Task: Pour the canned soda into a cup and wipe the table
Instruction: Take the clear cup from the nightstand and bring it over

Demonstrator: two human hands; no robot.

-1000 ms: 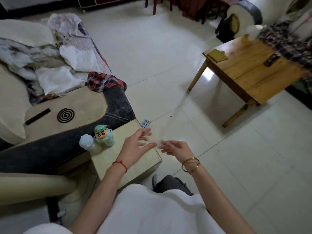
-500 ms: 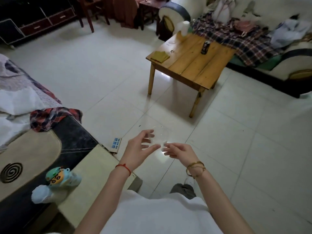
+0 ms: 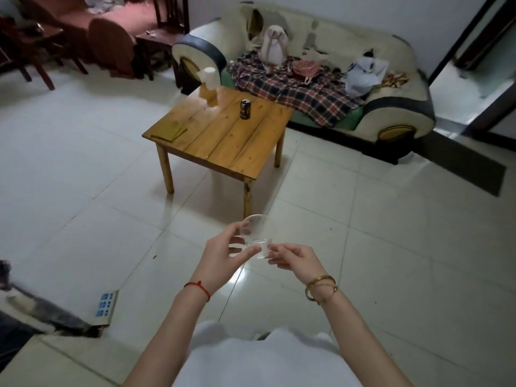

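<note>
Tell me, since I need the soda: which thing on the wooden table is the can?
The dark can standing upright mid-table; the yellow cloth lies flat, the white roll stands at the far corner.

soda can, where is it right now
In the head view the soda can stands upright on the wooden table, near its far edge by the sofa, right of the paper roll.

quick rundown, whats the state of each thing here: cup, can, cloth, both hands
clear cup: empty, tilted, held in the air between both hands
soda can: upright on the wooden table; too small to tell if opened
yellow cloth: lying flat at the table's corner
left hand: fingers on the cup
right hand: pinching the cup's base
</note>
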